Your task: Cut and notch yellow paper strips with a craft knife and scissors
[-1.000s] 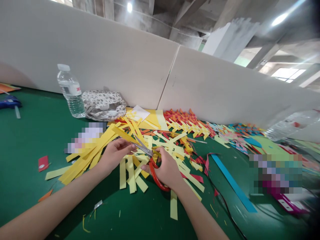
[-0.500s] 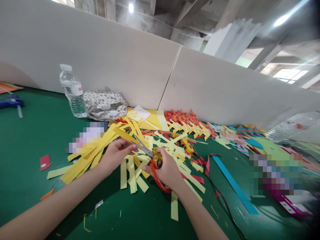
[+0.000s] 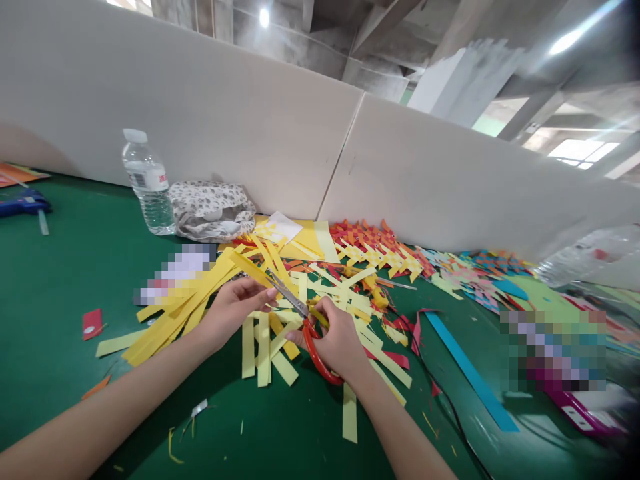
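My right hand (image 3: 335, 337) is closed around the handles of red-handled scissors (image 3: 314, 353), whose blades point up and to the left. A yellow paper strip (image 3: 251, 268) is pinched in my left hand (image 3: 235, 310), its lower end beside the blades near my thumb. Whether the blades touch the strip I cannot tell. Beneath both hands lies a loose heap of pale yellow paper strips (image 3: 263, 353). Longer deep yellow strips (image 3: 173, 320) fan out to the left of my left hand.
A water bottle (image 3: 147, 183) and a patterned cloth pouch (image 3: 213, 210) stand against the white partition (image 3: 225, 120). Woven red and yellow paper pieces (image 3: 367, 243) lie at the back. On the right are a blue strip (image 3: 470, 370) and a black cord (image 3: 445, 397); a blue glue gun (image 3: 25, 203) lies far left.
Both hands stay in nearly the same place, with the scissors and the strip still held. The whole view has shifted very slightly.
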Demonstrator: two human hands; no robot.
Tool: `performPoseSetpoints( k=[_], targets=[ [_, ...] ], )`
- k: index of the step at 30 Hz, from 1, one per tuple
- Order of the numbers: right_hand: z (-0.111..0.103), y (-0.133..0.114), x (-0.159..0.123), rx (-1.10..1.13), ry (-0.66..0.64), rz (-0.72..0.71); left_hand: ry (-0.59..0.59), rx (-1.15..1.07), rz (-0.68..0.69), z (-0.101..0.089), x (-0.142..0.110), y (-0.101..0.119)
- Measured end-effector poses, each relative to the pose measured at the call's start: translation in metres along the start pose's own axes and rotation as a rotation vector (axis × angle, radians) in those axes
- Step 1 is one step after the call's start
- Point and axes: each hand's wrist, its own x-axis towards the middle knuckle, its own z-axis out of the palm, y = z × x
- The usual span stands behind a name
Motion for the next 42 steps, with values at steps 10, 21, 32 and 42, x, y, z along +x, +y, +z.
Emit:
performPoseSetpoints(
  k=[10, 21, 32, 42],
  targets=[
    [-0.0011, 0.0008, -0.0003, -0.021, -0.006, -0.006, -0.019, -0.023, -0.017, -0.0018, -0.0007, 0.0038],
    [-0.0003, 0.0008, -0.0004, -0.056, 0.007, -0.034, 0.075, -0.051, -0.001, -0.0001, -0.0001, 0.0037],
    [0.0005, 0.0027, -0.0023, -0.072, 0.010, -0.031, 0.075, 0.010, 0.012, -0.0023, 0.0005, 0.0042],
    [0.0008, 0.0019, -0.0018, -0.038, -0.001, -0.041, 0.029, 0.026, 0.030, -0.0054, 0.0015, 0.0035]
  ],
)
